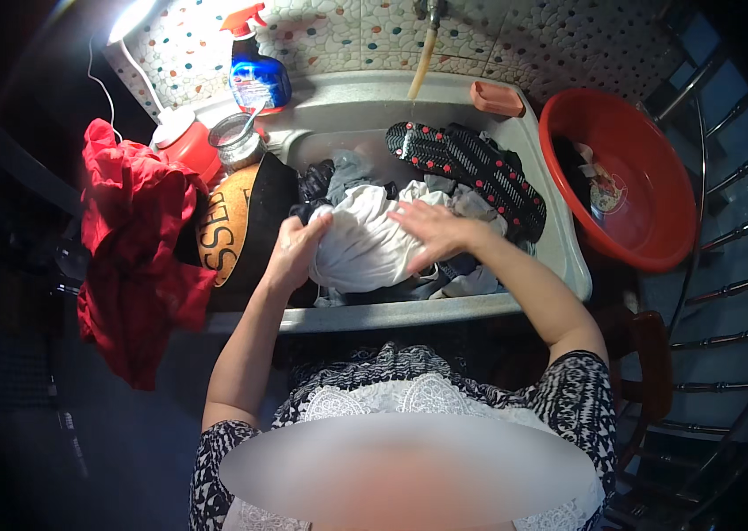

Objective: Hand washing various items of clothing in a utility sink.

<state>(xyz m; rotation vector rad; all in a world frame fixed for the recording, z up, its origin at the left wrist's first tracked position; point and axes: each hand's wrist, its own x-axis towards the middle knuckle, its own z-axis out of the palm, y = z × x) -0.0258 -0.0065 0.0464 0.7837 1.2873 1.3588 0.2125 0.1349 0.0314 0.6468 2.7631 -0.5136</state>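
Observation:
A bunched white garment (370, 242) lies over a heap of wet clothes in a pale basin sink (413, 313). My left hand (297, 245) pinches its left side between thumb and fingers. Spread flat over the garment's right part is my right hand (440, 232), fingers apart and grasping nothing. Grey clothes (473, 282) show under and around it. Behind my right hand lies a black item with white dashes and red dots (480, 169); whether it is a sole or cloth, I cannot tell.
Left of the sink hang a red cloth (141, 245) and a black-and-orange lettered cloth (231, 226). A glass jar (238, 143), blue spray bottle (259, 79) and lit lamp (131, 23) stand behind. At right are a soap dish (496, 99), red plastic tub (669, 199) and metal railing (732, 289). A tap hose (423, 63) hangs above.

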